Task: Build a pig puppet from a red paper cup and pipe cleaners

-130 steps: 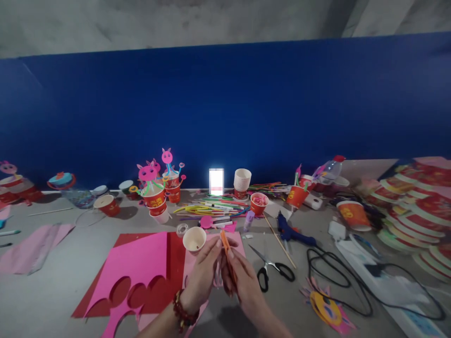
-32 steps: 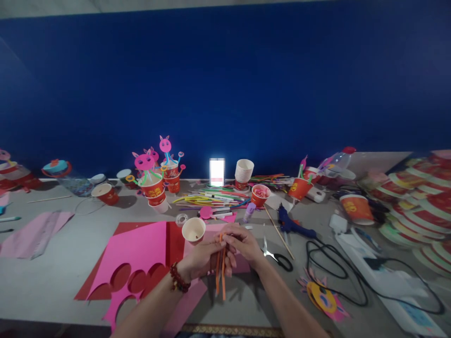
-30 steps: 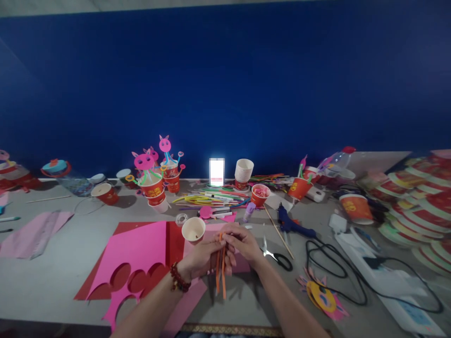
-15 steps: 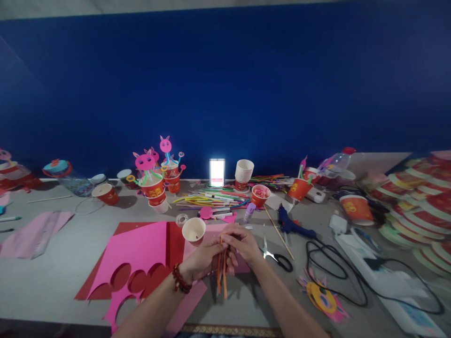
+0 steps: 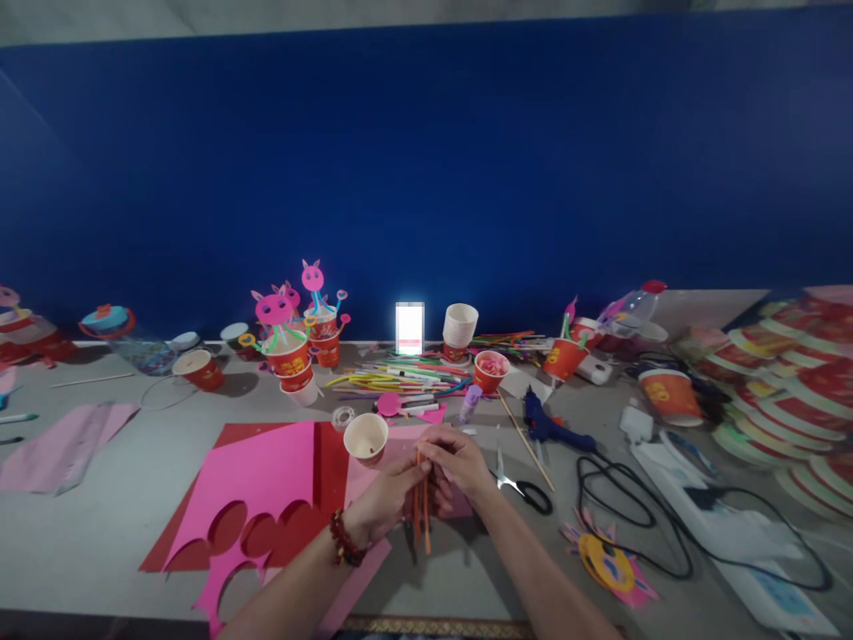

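Note:
Orange strips [image 5: 426, 524], thin and long, hang down between my two hands near the front of the table. My left hand [image 5: 393, 493], with a red bead bracelet at its wrist, pinches them from the left. From the right, my right hand [image 5: 457, 462] has its fingers closed on their upper ends. The fingertips of both hands nearly meet. Just beyond my left hand stands a white-lined paper cup [image 5: 366, 439]. Light pink paper [image 5: 393, 436] lies under the hands. Scissors [image 5: 520, 487] with black handles rest to the right of my right hand.
Pink and red paper [image 5: 267, 462] lies at left. Behind are pink-figure cups [image 5: 289, 351], coloured sticks [image 5: 400, 378], stacked white cups [image 5: 459, 327] and a red cup [image 5: 491, 371]. At right are a blue glue gun [image 5: 553, 422], black cable [image 5: 619, 507] and power strip [image 5: 726, 542].
Both hands stay together on the orange strips. The strips' lower ends have shifted slightly upward, and my left wrist has turned a little. The view has moved very slightly.

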A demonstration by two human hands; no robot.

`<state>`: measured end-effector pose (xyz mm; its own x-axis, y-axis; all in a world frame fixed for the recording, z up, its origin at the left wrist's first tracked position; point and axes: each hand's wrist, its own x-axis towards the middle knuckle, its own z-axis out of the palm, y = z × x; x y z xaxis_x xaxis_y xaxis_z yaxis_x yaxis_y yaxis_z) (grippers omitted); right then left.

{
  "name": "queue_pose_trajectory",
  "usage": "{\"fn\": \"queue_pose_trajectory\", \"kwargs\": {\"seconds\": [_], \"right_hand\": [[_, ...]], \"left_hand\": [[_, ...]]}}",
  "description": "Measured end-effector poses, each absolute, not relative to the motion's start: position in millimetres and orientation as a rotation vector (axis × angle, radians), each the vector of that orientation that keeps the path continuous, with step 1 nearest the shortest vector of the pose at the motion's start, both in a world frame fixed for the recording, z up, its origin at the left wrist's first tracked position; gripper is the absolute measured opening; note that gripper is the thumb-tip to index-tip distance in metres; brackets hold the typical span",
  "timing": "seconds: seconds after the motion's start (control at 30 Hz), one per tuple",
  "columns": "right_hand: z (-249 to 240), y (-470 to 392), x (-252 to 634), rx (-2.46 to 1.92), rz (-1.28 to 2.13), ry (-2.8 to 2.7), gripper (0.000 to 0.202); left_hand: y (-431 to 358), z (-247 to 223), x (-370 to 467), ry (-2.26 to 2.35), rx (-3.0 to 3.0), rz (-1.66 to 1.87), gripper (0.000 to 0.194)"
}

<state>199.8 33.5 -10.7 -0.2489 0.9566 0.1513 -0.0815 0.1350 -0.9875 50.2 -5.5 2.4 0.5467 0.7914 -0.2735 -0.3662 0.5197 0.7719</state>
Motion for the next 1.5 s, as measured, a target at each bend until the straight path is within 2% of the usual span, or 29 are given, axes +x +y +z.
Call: {"fn": "queue_pose_trajectory", "kwargs": {"seconds": [0.8, 1.2, 1.5], "right_hand": [[-21, 37, 198, -0.927, 1.469, -1.399, 0.041], [17, 34, 230, -1.071, 1.275, -1.293, 0.049], [14, 22, 231, -1.155, 1.274, -1.446, 0.049]], "left_hand": [[-3, -18, 53, 0.677, 0.7, 0.789, 0.037], [-13, 3, 50, 0.593, 0.876, 0.764, 0.038], [-20, 5, 50, 0.415, 1.135, 0.563, 0.047]]}}
